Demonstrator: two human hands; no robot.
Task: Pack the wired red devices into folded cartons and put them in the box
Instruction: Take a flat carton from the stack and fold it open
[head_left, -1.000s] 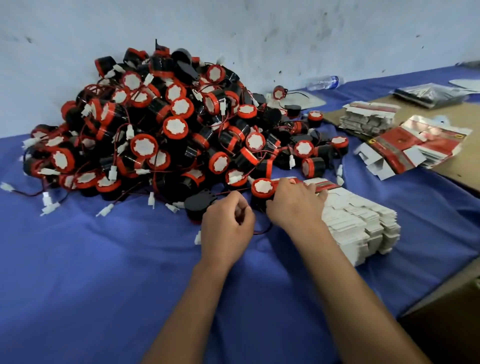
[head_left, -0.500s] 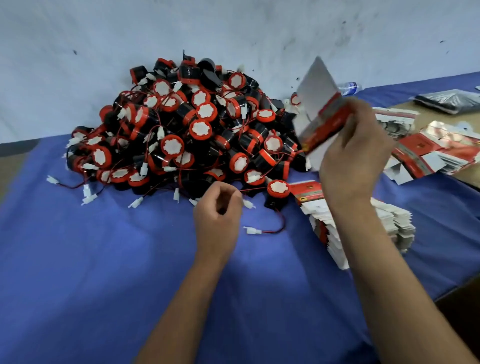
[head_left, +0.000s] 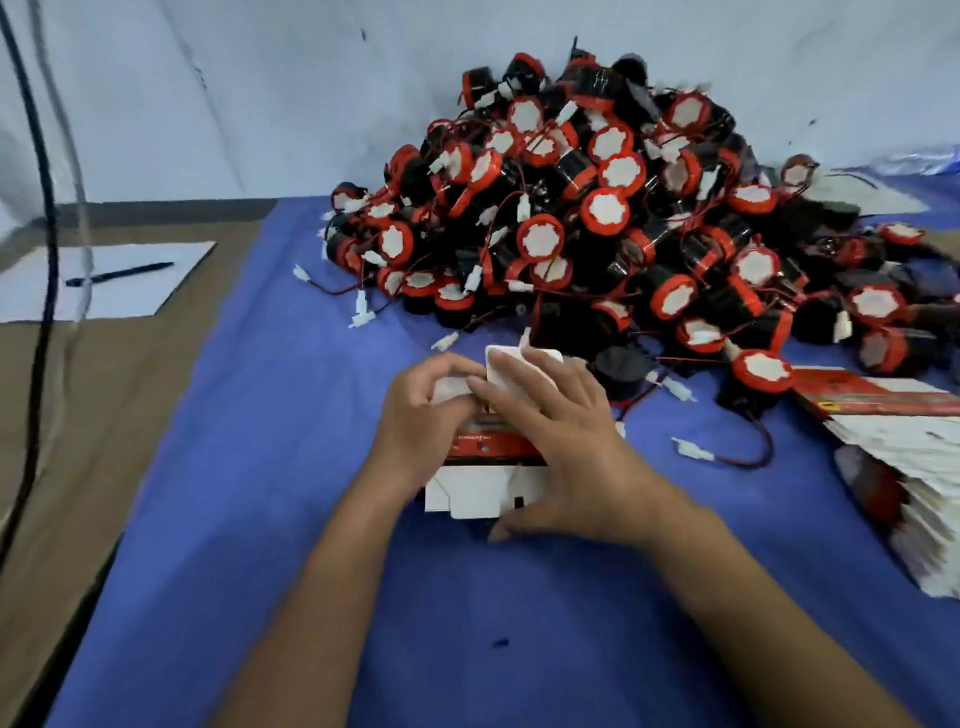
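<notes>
**Carton in both hands at near edge of device heap**

Left hand (head_left: 423, 415): fingers curled around the left side of a red-and-white carton (head_left: 491, 449), thumb and fingertips pinching a white flap at its far end. Right hand (head_left: 558, 441): fingers spread and fairly straight, laid flat across the top of the same carton, index fingertip pressing on a rounded white flap (head_left: 519, 364); thumb stretched low along the near side, by the white bottom flaps. Not clear whether the thumb touches the card. Carton held just over the blue cloth (head_left: 260, 467), red printed band facing up between the two hands, white flaps sticking out toward the viewer. Contents of the carton not visible.

Just beyond the hands: large heap of red devices (head_left: 597, 218), round black bodies with red rims and white faces, thin red wires and white plugs tangled through. Loose white plugs (head_left: 691, 449) lying on the cloth right of the right hand, on a red wire. One device (head_left: 763, 369) lying apart at the heap's near right edge.

Far right: stack of flat cartons (head_left: 904, 447), red print on the top one, white edges fanned and blurred.

Left of the cloth: brown tabletop (head_left: 104, 415), bearing a white sheet of paper (head_left: 93, 286) with a dark pen (head_left: 119, 273) lying on it. Black cable (head_left: 44, 260) hanging down at the left edge. Pale wall (head_left: 260, 104) behind.
</notes>
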